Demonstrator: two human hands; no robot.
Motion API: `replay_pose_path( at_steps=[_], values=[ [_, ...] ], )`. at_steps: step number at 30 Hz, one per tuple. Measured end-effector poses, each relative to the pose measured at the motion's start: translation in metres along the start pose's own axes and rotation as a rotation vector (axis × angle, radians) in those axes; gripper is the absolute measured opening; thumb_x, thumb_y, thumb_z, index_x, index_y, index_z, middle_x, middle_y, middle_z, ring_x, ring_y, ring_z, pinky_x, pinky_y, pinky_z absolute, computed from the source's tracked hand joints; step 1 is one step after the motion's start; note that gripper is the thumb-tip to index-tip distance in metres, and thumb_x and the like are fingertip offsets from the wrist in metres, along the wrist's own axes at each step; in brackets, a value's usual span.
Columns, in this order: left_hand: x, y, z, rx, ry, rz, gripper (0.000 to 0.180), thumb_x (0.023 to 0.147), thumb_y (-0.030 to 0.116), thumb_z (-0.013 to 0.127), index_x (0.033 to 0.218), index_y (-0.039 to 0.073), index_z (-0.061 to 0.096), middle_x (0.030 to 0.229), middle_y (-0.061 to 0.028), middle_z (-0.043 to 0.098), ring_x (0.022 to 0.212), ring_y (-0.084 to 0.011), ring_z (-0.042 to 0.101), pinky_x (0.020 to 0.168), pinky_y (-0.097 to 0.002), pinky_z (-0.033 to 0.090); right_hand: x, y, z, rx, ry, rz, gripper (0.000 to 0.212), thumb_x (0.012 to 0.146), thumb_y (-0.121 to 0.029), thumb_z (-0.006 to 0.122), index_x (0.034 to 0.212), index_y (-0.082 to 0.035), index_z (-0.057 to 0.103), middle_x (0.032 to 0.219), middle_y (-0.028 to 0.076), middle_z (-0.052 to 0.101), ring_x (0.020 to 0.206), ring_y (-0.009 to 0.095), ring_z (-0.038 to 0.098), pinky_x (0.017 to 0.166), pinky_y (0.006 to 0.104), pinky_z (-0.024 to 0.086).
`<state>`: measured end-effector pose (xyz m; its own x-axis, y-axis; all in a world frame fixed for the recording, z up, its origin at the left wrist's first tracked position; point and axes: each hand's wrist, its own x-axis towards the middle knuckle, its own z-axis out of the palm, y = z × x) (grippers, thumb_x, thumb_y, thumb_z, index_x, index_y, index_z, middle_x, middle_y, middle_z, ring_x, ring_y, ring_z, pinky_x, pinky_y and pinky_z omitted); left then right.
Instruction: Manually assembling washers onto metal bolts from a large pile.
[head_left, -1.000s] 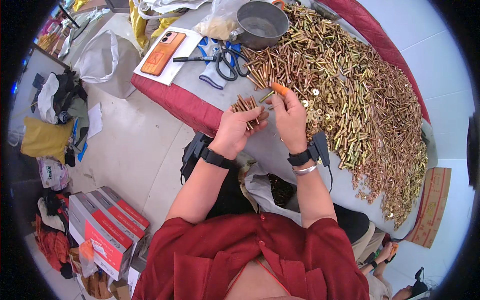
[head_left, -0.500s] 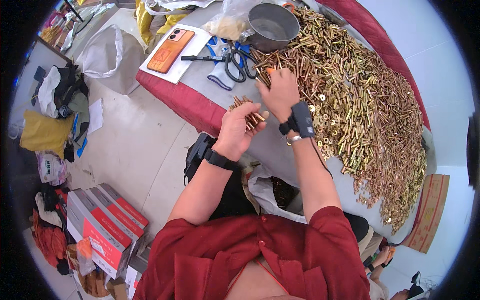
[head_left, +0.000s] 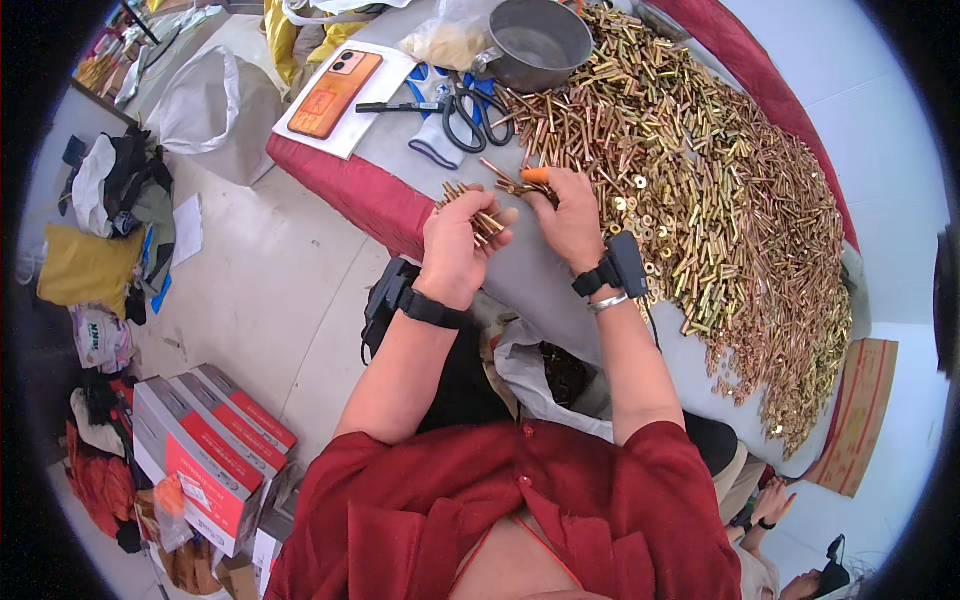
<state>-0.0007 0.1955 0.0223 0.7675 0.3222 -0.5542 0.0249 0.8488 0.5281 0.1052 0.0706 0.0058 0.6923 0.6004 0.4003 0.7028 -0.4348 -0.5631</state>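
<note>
A bundle of brass-coloured bolts (head_left: 487, 228) lies in my left hand (head_left: 450, 245), fingers curled around it above the table's near edge. My right hand (head_left: 572, 220), with an orange cover (head_left: 536, 175) on a fingertip, is closed on a few more bolts (head_left: 512, 187) at the near left of the pile. A gap separates the two hands. The large heap of bolts (head_left: 720, 215) spreads to the right across the grey table cover. Several brass-coloured washers (head_left: 650, 228) lie among its near-left part. Both wrists wear black straps.
Beyond my hands are black-handled scissors (head_left: 463, 122), a blue-and-white glove (head_left: 440, 140), an orange phone (head_left: 335, 97) on a white box, and a grey metal pot (head_left: 541, 45). Below the table edge is an opened white sack (head_left: 525, 370). Red-and-grey boxes (head_left: 205, 450) stand lower left. Another person's hand (head_left: 770, 503) shows lower right.
My right hand has drawn back slightly from the heap, with bolts now showing at its fingertips. My left hand, still holding its bundle, has shifted a little to the left.
</note>
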Motion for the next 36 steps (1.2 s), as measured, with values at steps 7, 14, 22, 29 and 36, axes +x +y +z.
replay_pose_path(
  at_steps=[7, 14, 22, 29, 36],
  values=[
    [-0.002, 0.001, 0.005, 0.035, 0.046, -0.019, 0.022, 0.085, 0.011, 0.057, 0.105, 0.008, 0.05, 0.08, -0.0033, 0.059, 0.074, -0.0208, 0.065, 0.056, -0.029, 0.049, 0.0, 0.003, -0.002, 0.026, 0.038, 0.021, 0.031, 0.074, -0.007, 0.067, 0.105, -0.01, 0.063, 0.089, 0.01, 0.063, 0.085, 0.029, 0.053, 0.078, 0.0371, 0.043],
    [0.001, -0.004, 0.004, 0.076, -0.031, -0.076, 0.024, 0.087, 0.013, 0.058, 0.109, 0.007, 0.051, 0.087, -0.0052, 0.062, 0.08, -0.0209, 0.065, 0.057, -0.0298, 0.05, -0.004, 0.001, -0.006, 0.051, 0.058, 0.086, 0.03, 0.076, -0.006, 0.065, 0.106, -0.009, 0.065, 0.084, 0.011, 0.063, 0.08, 0.028, 0.054, 0.073, 0.0355, 0.046],
    [0.005, -0.012, 0.007, 0.051, -0.098, -0.123, 0.022, 0.089, 0.011, 0.053, 0.11, 0.006, 0.05, 0.097, -0.009, 0.063, 0.087, -0.023, 0.064, 0.065, -0.0335, 0.055, -0.002, -0.028, -0.025, 0.781, 0.001, 0.519, 0.032, 0.083, -0.006, 0.063, 0.115, -0.002, 0.062, 0.102, 0.004, 0.066, 0.091, 0.009, 0.059, 0.077, 0.0236, 0.047],
    [0.004, -0.017, 0.016, -0.029, -0.151, -0.084, 0.024, 0.089, 0.008, 0.05, 0.114, 0.005, 0.049, 0.104, -0.0089, 0.061, 0.093, -0.0212, 0.062, 0.075, -0.0352, 0.055, -0.007, -0.023, -0.024, 0.846, 0.002, 0.5, 0.033, 0.084, -0.004, 0.062, 0.117, -0.001, 0.06, 0.101, 0.004, 0.065, 0.086, 0.007, 0.058, 0.075, 0.0213, 0.048],
    [0.01, -0.023, 0.018, -0.063, -0.234, -0.069, 0.02, 0.088, 0.006, 0.05, 0.108, 0.003, 0.053, 0.102, -0.0072, 0.061, 0.089, -0.0205, 0.062, 0.081, -0.0362, 0.054, -0.015, -0.03, -0.024, 0.777, 0.001, 0.487, 0.032, 0.086, -0.005, 0.059, 0.117, 0.001, 0.059, 0.099, 0.005, 0.066, 0.086, 0.008, 0.059, 0.076, 0.0229, 0.048]
  ],
)
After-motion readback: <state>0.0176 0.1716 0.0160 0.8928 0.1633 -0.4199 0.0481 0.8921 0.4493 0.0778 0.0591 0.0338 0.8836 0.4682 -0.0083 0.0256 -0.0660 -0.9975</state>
